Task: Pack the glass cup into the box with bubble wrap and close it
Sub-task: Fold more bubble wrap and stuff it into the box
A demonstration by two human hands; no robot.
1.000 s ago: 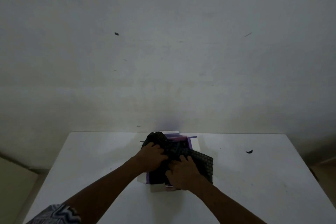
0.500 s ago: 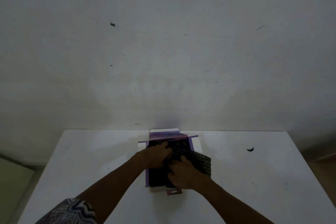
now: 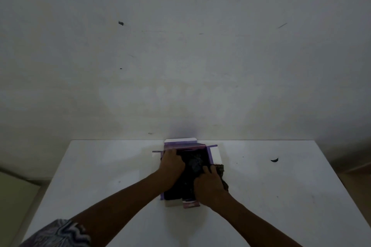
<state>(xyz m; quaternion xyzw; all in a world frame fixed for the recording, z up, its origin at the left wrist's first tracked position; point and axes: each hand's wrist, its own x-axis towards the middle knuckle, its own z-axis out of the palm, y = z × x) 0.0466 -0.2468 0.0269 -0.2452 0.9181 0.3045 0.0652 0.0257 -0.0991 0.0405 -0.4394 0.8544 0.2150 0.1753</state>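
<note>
We see a white table [image 3: 100,176] set against a pale wall [image 3: 180,46], and on it an open purple-and-white box [image 3: 209,153] whose flaps stand out at the far side and to the right. Inside the box lies a dark wad of bubble wrap [image 3: 195,163], filling the opening; one corner of it spills over the box's right edge, just beside the right hand. The glass cup itself does not show: we cannot tell whether it sits within the wrap, since the dark material hides whatever is under it and the scene is dim.

Our left hand [image 3: 171,163] lies over the left side of the box, palm down, fingers curled onto the wrap near the far-left corner. Whether they pinch the wrap or only press on it, we cannot tell. Our right hand [image 3: 208,185] rests at the near-right part of the box, fingers bent and pressed into the wrap; again the grip is hidden by the back of the hand, so we cannot say whether it clasps the material.

A patterned sleeve [image 3: 58,233] shows at the lower left of the view. A small dark scrap [image 3: 274,159] lies on the table well to the right of the box.
</note>
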